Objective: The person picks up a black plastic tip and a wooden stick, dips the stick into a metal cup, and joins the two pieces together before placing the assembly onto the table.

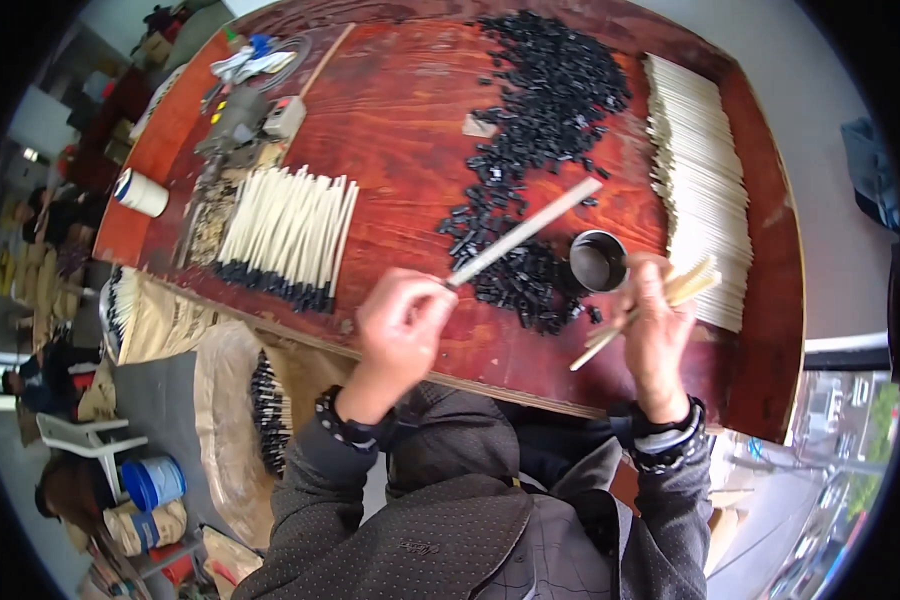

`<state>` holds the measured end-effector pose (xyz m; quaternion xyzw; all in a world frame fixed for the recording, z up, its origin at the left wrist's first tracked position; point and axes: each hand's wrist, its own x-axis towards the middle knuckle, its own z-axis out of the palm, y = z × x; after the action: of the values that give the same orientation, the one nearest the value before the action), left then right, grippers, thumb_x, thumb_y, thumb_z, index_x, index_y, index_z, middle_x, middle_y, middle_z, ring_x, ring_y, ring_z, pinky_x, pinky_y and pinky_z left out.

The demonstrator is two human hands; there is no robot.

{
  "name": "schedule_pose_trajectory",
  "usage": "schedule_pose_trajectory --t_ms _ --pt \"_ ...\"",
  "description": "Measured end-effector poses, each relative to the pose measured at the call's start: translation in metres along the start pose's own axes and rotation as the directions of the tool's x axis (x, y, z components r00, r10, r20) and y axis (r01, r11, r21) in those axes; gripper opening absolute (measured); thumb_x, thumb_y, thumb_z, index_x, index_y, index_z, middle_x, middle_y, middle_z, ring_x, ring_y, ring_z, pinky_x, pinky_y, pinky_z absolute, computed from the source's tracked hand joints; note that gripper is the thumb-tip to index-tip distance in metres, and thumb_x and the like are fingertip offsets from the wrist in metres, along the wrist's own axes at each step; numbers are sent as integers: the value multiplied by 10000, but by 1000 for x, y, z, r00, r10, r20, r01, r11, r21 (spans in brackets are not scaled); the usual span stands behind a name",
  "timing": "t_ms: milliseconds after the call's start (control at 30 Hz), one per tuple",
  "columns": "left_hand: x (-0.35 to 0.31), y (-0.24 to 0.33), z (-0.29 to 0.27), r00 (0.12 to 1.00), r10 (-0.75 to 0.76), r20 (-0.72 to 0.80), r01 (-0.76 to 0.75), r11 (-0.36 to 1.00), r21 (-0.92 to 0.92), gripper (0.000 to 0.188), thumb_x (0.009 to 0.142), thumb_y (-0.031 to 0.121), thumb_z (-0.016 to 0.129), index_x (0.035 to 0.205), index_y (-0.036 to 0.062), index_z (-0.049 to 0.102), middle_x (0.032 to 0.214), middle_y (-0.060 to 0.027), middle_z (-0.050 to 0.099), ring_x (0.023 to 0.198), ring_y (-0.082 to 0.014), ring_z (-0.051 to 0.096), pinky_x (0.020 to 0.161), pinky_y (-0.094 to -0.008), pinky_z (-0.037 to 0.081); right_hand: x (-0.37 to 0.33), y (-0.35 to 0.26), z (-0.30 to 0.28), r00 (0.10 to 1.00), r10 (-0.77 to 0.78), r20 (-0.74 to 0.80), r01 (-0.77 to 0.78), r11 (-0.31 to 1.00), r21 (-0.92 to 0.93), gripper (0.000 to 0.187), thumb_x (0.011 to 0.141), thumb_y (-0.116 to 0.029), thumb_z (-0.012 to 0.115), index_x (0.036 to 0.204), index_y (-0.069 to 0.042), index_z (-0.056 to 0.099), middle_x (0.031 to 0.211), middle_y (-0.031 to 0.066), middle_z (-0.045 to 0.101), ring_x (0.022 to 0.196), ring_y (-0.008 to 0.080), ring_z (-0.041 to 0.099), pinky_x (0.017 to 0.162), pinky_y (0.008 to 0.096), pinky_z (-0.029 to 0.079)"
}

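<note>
Head view: left hand [402, 325] fingers around one pale stick [526, 232], right hand [655, 330] gripping several sticks [638, 312], fingertips hidden.

A long pale wooden stick [526, 232] slants up to the right over the scattered small black caps [545, 110], pinched at its lower end, while several shorter pale sticks [660, 300] fan out beside a small dark cup [598, 262].
</note>
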<state>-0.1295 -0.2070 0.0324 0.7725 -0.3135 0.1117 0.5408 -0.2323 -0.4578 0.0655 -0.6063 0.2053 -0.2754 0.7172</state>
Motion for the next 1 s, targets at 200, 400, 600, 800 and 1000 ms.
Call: schedule_pose_trajectory --t_ms 200,400,600,800,1000 --pt "-2 -85 -131 920 -37 -390 228 858 459 45 874 -11 679 870 25 651 846 -100 632 752 -239 621 690 -341 501 10 -2 -11 995 -69 71 73 996 -54 347 1086 -327 510 912 -39 592 660 9 493 509 100 487 455 240 387" --pt "-4 -108 -169 940 105 -326 190 632 752 45 875 -8 672 906 14 649 868 -110 623 781 -271 617 709 -371 500 11 -12 -15 992 -35 124 51 989 -136 478 1087 -443 463 825 -53 546 650 31 510 506 107 492 455 240 371" --pt "-3 -56 -92 973 31 -227 108 812 574 124 889 7 661 1013 -2 674 927 -149 645 868 -336 647 779 -437 518 19 -14 -26 997 -59 57 74 946 -316 569 1075 -515 444 771 -50 563 593 46 547 489 122 519 461 259 395" --pt "-29 0 49 936 207 286 -213 977 -8 236 871 15 693 1104 -18 689 938 -156 642 821 -311 659 659 -388 543 18 -14 -46 995 -96 15 94 914 -395 629 1064 -558 436 731 -43 577 565 40 546 487 128 548 470 265 415" --pt "-29 21 96 893 122 434 -193 974 123 270 847 4 727 1110 -33 677 916 -154 617 780 -335 637 663 -405 541 11 -14 -59 999 -32 19 37 913 -406 643 1057 -574 442 733 -36 582 569 46 549 490 126 556 467 260 420"
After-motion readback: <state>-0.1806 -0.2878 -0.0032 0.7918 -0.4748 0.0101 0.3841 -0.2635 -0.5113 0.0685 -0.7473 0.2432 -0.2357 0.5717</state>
